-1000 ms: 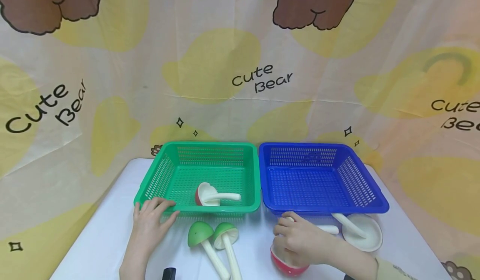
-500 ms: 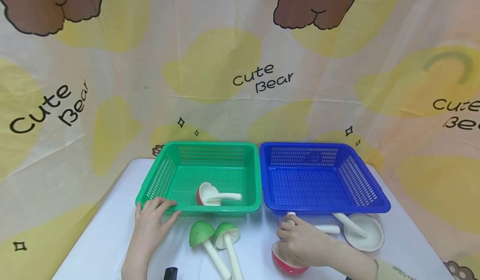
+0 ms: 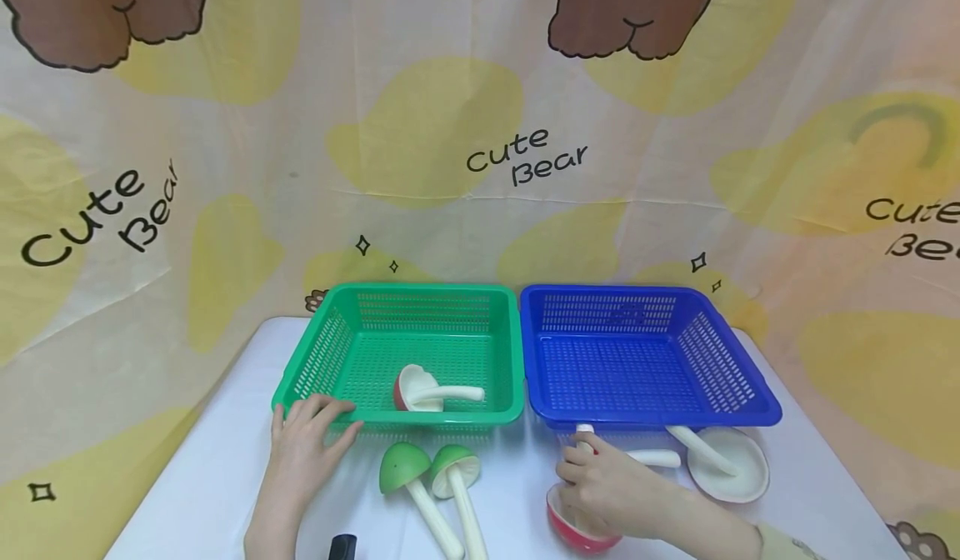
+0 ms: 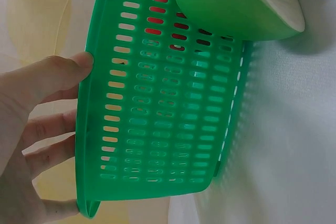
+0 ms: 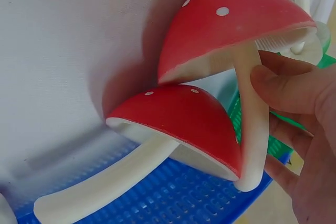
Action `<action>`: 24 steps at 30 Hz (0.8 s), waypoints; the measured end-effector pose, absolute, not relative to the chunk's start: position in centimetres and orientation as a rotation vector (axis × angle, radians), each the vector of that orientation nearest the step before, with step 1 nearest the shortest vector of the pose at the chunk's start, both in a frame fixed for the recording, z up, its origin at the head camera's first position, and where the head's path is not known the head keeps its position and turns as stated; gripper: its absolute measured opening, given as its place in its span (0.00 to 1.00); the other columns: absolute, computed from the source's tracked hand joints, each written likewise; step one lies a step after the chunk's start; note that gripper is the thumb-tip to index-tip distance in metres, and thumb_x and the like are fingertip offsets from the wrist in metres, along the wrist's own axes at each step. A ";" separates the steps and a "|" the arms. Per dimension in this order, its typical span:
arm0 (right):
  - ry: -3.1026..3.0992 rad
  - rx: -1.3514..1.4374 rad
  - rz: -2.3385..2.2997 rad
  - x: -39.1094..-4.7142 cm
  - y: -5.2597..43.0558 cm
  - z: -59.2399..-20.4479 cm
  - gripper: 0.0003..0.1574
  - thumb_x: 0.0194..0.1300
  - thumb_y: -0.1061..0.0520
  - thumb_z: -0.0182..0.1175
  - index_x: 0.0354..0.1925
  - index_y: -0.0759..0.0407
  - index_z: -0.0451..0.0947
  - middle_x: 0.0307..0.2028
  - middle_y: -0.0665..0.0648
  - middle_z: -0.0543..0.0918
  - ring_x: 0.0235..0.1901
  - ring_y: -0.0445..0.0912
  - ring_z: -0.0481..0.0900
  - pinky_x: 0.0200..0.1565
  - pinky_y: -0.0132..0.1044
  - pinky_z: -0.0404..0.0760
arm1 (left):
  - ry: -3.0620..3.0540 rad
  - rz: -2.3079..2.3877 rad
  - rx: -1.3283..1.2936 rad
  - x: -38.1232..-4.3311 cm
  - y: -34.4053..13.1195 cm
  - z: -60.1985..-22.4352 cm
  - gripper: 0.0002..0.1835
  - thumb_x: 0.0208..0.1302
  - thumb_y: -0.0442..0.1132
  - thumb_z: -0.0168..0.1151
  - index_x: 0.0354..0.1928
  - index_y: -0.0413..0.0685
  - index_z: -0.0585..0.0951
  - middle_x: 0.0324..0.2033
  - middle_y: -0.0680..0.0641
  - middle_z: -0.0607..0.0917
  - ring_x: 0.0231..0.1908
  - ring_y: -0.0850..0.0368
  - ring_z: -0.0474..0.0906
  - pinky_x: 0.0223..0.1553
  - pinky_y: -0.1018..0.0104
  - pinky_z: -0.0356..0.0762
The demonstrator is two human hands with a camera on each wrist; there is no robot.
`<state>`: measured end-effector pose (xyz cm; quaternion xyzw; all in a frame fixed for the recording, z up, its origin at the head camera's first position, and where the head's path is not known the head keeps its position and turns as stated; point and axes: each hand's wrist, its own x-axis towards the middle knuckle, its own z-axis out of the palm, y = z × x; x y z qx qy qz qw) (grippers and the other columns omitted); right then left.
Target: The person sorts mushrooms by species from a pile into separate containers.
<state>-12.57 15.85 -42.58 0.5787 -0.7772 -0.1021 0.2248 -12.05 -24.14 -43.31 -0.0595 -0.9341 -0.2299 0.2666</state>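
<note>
Right hand [image 3: 602, 487]: pinching the held red mushroom [image 5: 231, 35] by its stem [image 5: 253, 129].
Held mushroom position: sitting in front of the blue basket [image 3: 660, 420]; can't tell if its cap is touching the table [image 3: 510, 510].
Left hand [image 3: 300, 453]: gripping the green basket [image 3: 435, 417] rim near its near-left corner.
Clearance: second red mushroom [image 5: 173, 108] is crowding the stem; I'd be lifting straight up, watching for cap swing.
Writing: backdrop [image 3: 420, 143] is repeating "Cute Bear"; no brand is showing legibly on either basket.
</note>
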 end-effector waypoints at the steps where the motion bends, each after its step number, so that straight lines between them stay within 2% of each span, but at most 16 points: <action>1: -2.144 1.604 -0.286 -12.5 15.9 -42.6 0.12 0.43 0.53 0.69 0.26 0.40 0.76 0.25 0.42 0.72 0.33 0.39 0.69 0.48 0.38 0.73 | -2.522 -0.620 -0.160 -12.1 -24.1 -43.3 0.14 0.47 0.36 0.75 0.38 0.48 0.84 0.36 0.47 0.81 0.45 0.43 0.74 0.59 0.21 0.50; 6: -2.130 1.634 -0.303 -12.4 15.9 -42.6 0.18 0.37 0.58 0.70 0.30 0.42 0.80 0.27 0.42 0.74 0.35 0.40 0.71 0.50 0.38 0.75 | -2.526 -0.616 -0.160 -12.1 -24.1 -43.2 0.14 0.47 0.36 0.75 0.38 0.48 0.84 0.36 0.47 0.82 0.45 0.43 0.75 0.59 0.21 0.51; 12: -2.140 1.606 -0.289 -12.0 15.5 -42.1 0.19 0.40 0.59 0.67 0.34 0.42 0.78 0.28 0.42 0.75 0.34 0.40 0.70 0.45 0.33 0.72 | -2.537 -0.615 -0.159 -12.1 -24.1 -43.2 0.14 0.47 0.36 0.75 0.38 0.48 0.84 0.36 0.47 0.82 0.45 0.43 0.74 0.59 0.21 0.51; 19: -2.186 1.586 -0.240 -12.0 14.9 -41.0 0.22 0.44 0.57 0.69 0.41 0.43 0.78 0.30 0.41 0.76 0.34 0.38 0.70 0.40 0.31 0.68 | -2.536 -0.613 -0.160 -12.1 -24.1 -43.2 0.14 0.47 0.36 0.75 0.38 0.48 0.84 0.36 0.47 0.82 0.45 0.43 0.74 0.59 0.21 0.51; 24: -2.227 1.591 -0.215 -12.2 14.4 -40.1 0.31 0.38 0.55 0.74 0.46 0.43 0.78 0.34 0.41 0.78 0.36 0.39 0.71 0.42 0.32 0.70 | -2.533 -0.614 -0.165 -12.2 -24.2 -43.2 0.14 0.47 0.35 0.75 0.38 0.48 0.85 0.36 0.47 0.82 0.45 0.43 0.74 0.59 0.21 0.51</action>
